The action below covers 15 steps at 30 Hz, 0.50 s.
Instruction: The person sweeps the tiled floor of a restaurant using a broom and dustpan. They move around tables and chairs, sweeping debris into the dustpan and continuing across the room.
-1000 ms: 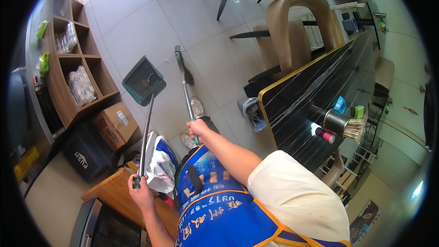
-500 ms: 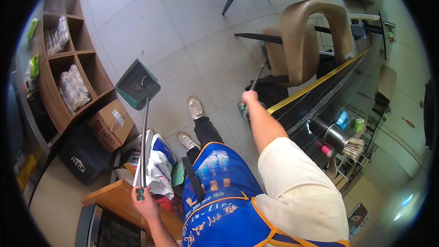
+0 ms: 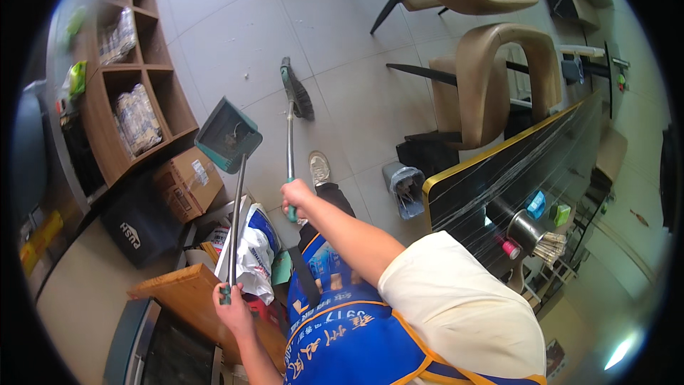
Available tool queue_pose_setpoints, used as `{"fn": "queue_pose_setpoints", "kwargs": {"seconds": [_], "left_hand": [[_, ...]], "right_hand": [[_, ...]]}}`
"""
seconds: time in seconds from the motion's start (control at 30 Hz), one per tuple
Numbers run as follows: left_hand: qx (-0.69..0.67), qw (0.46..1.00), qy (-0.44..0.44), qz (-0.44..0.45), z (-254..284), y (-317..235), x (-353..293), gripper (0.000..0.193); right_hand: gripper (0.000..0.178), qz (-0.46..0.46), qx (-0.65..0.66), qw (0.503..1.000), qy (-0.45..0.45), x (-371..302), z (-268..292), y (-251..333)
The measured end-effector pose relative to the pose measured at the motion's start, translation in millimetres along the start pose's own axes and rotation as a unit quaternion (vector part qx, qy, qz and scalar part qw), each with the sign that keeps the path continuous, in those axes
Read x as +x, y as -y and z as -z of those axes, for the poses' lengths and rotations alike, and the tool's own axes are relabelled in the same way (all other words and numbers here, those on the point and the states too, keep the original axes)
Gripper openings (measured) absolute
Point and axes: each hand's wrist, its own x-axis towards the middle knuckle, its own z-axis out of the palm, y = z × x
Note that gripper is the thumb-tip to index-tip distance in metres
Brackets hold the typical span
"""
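Observation:
My left hand (image 3: 234, 305) is wrapped round the green grip of a long-handled dustpan (image 3: 226, 137). Its green-grey pan rests on the tiles at the left, with a little debris inside. In my right hand (image 3: 296, 196) is the handle of a broom (image 3: 297, 91), its green grip showing just below my fist. The dark-bristled broom head is on the floor to the right of the dustpan, apart from it. A small pale scrap (image 3: 246, 76) lies on the tiles left of the broom head.
Beige chairs (image 3: 479, 93) and a black marble table (image 3: 499, 164) with a gold edge stand at the right. Below the table's corner is a lined bin (image 3: 406, 189). A wooden shelf (image 3: 161, 103), a cardboard box (image 3: 187, 184) and a white bag (image 3: 251, 260) line the left.
My right hand has swung left with the broom, bringing its head from beside the chair to near the dustpan. The whole view has shifted slightly, uncovering the bin.

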Motion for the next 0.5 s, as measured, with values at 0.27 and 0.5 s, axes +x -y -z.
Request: {"fn": "queue_pose_setpoints", "kwargs": {"seconds": [0.27,0.5], "left_hand": [[-0.039,0.998,0.000,-0.040,38,20,14,0.018],[-0.036,0.996,0.007,-0.083,72,39,44,0.014]], "right_hand": [[0.024,0.051,-0.027,0.996,-0.062,-77,90,-39],[0.030,-0.043,0.086,0.993,-0.073,-71,117,-62]]}}
